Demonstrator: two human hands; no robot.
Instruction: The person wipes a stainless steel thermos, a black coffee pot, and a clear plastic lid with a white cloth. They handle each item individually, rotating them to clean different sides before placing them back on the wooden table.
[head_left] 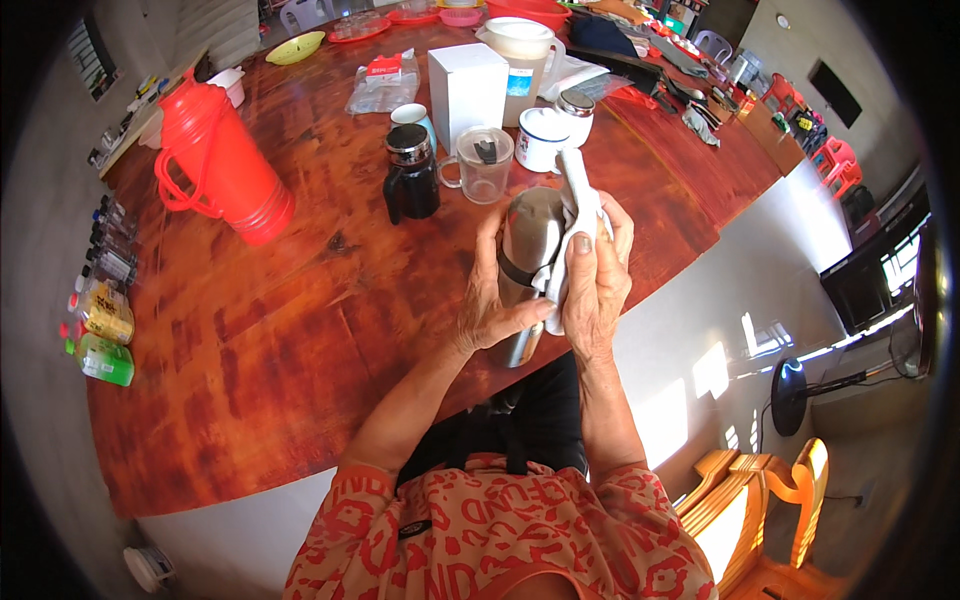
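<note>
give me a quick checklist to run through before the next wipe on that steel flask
1. Left hand has a firm hold on the steel flask: ok, fingers wrap its side.
2. Right hand presses the white cloth on the flask: ok, the cloth lies between palm and metal.
3. Flask clear of the wooden table: ok, it is held up over the near edge.
4. Room from the glass mug and black jug: ok, both stand apart, farther back on the table.
5. Flask lid on or off: cannot tell, the cloth covers the top.
6. Flask surface clean: cannot tell, hands hide much of it.
</note>
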